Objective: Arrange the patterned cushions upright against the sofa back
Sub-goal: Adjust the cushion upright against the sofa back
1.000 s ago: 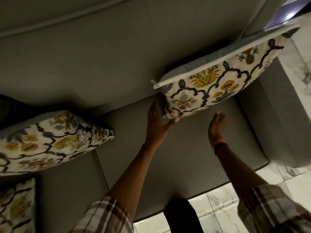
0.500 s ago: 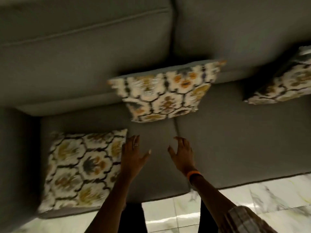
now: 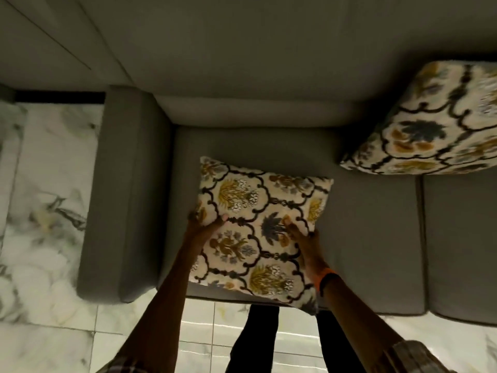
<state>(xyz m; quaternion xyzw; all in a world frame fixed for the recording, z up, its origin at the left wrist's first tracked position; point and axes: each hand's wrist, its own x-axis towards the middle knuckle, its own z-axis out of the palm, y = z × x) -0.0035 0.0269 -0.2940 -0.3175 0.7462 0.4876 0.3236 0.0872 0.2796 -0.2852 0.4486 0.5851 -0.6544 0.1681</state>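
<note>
Both hands grip the patterned cushion (image 3: 258,232) lying on the grey sofa seat (image 3: 363,238) near the armrest (image 3: 118,200). The left hand (image 3: 204,227) clasps its left edge, thumb on top, fingers (image 3: 195,214) curled under. The right hand (image 3: 301,235) pinches the right edge, fingers hidden. A second cushion (image 3: 435,125) leans against the sofa back (image 3: 255,49) to the right.

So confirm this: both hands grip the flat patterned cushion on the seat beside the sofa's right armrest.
Wrong on the armrest. The head view shows the left hand and right hand holding the flat patterned cushion beside the left armrest.
</note>
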